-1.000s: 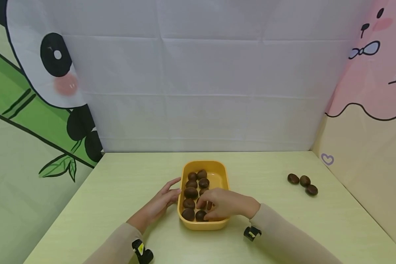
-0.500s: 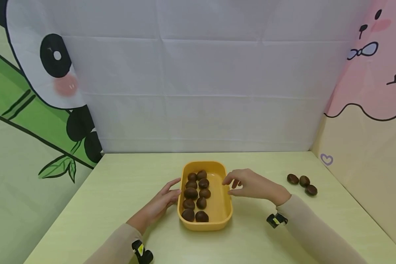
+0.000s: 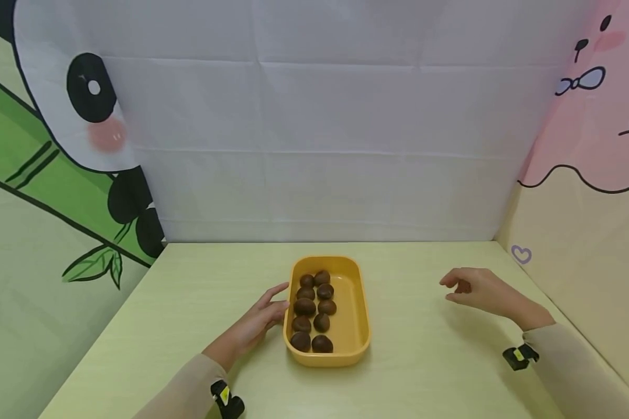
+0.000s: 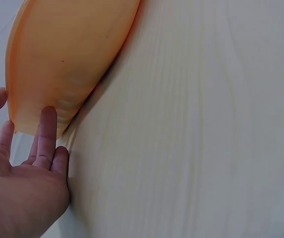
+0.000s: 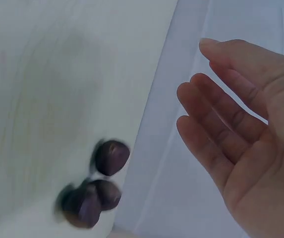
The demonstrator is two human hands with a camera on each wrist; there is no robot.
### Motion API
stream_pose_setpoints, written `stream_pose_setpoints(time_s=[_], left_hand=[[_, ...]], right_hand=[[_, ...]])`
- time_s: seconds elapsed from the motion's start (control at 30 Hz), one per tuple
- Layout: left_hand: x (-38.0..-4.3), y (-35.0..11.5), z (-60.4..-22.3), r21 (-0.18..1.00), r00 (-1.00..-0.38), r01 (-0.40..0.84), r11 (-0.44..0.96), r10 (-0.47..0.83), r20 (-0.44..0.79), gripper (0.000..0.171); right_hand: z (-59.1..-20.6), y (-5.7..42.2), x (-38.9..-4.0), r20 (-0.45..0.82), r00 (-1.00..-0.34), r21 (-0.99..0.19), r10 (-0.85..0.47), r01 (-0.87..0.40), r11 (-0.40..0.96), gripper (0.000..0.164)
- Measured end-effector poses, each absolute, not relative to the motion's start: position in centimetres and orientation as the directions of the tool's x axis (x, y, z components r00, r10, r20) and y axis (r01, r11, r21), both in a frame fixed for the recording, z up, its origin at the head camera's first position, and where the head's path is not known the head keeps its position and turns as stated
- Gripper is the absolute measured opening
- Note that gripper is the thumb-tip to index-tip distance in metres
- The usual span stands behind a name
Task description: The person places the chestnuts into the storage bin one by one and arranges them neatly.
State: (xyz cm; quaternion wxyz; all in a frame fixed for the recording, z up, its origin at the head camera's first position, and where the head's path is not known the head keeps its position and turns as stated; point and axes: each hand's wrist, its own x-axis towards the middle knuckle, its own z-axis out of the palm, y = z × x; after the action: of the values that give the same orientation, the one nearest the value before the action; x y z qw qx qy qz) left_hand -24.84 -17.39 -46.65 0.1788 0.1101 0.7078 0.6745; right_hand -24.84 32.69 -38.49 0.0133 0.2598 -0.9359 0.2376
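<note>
A yellow tray stands on the table with several brown chestnuts in two columns along its left side. My left hand touches the tray's left wall with extended fingertips; in the left wrist view a finger lies against the tray's outer side. Over the table's right side hovers my right hand, fingers loosely bent and holding nothing. In the head view it hides the loose chestnuts. The right wrist view shows three chestnuts on the table, apart from the right hand.
The pale wooden table ends at a white cloth backdrop. Printed cloth walls, green with a panda on the left and pink and cream on the right, flank it. The tray's right half shows its bare floor.
My right hand has left the tray and moved right, with nothing held, to above the loose chestnuts. The left hand and the tray have stayed in place.
</note>
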Motion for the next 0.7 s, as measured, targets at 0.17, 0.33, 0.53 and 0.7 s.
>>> stream_pose_setpoints(time_s=[0.17, 0.33, 0.53, 0.7], left_hand=[[-24.9, -17.4, -46.6, 0.994, -0.911, -0.09, 0.064, 0.399, -0.108, 0.06], [-24.9, -17.5, -46.3, 0.994, -0.911, -0.087, 0.069, 0.399, -0.107, 0.06], [-24.8, -17.5, -46.3, 0.993, -0.91, -0.088, 0.072, 0.4, -0.11, 0.061], [-24.7, -17.5, -46.3, 0.994, -0.909, -0.08, 0.069, 0.403, -0.101, 0.061]], right_hand=[[-39.3, 37.4, -24.3, 0.135, -0.923, -0.416, -0.361, -0.383, 0.825, 0.023], [-40.6, 40.7, -23.7, 0.127, -0.953, -0.419, -0.274, -0.302, 0.856, 0.026], [-42.5, 42.7, -23.6, 0.092, -0.978, -0.457, -0.188, -0.209, 0.865, 0.039], [-43.7, 43.0, -23.6, 0.049, -0.987, -0.486, -0.154, -0.159, 0.859, 0.051]])
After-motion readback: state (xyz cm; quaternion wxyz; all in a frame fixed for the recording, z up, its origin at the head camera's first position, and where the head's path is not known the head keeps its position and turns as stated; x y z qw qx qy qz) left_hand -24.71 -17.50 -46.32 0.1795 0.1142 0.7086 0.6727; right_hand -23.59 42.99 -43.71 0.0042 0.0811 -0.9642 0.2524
